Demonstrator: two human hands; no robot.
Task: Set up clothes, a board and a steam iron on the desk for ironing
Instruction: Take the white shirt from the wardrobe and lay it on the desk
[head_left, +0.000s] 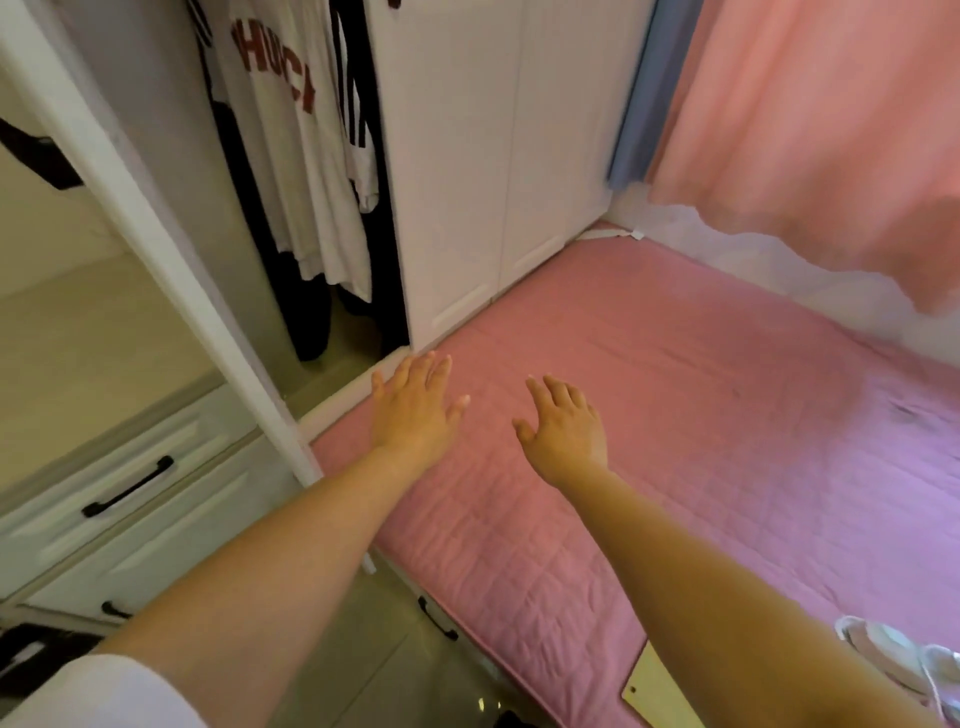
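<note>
1. A pink quilted bed cover (675, 415) fills the middle and right of the frame; its stitched squares show best at lower centre.
2. Both arms reach forward over the bed. The left hand (415, 410) sits at centre, near the bed's edge by the wardrobe, fingers straight and spread, its grip apart and holding nothing.
3. The right hand (563, 431) is just beside it to the right, fingers loosely spread, grip likewise apart and empty. Whether either palm touches the cover cannot be told.
4. The clothes (291, 130) hang in the open wardrobe at upper left: a white shirt with red lettering, with dark garments beside it.
5. A white closed wardrobe door (488, 156) stands at upper centre, and an open door's edge (156, 234) slants across the left.
6. White drawers with black handles (127, 486) lie at lower left.
7. A pink curtain (810, 130) hangs at upper right, with a blue strip (636, 114) at its left.
8. The shirt's lettering is partly folded and cannot be read whole.
9. A pale object (904, 660) at the lower right edge is cut off and unclear, as is a cream board-like piece (654, 686) at the bottom.
</note>
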